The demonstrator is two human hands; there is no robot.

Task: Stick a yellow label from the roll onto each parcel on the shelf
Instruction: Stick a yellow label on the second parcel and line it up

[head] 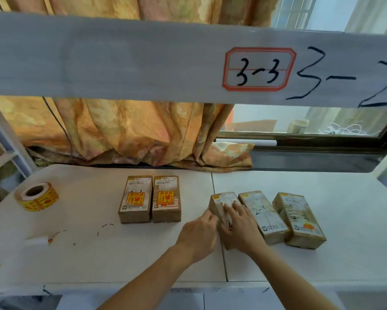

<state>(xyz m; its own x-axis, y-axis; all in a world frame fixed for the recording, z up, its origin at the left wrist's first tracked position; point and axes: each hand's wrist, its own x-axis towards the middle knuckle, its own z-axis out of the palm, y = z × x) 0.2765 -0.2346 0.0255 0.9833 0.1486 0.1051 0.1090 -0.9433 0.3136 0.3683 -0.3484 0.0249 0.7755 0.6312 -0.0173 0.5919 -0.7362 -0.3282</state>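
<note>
Right hand (240,229), fingers spread, presses flat on the centre parcel (221,205); left hand (198,236), loosely curled, touches the parcel's left edge.

Third parcel (221,211) top under right hand (241,227); label there unseen.

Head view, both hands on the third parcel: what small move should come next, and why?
Probably press and smooth a label down on the third parcel. The right hand lies flat on its top and the left hand is at its left edge, hiding whether a label is there. The two parcels to the left already show yellow labels; the fourth parcel shows none.
</note>
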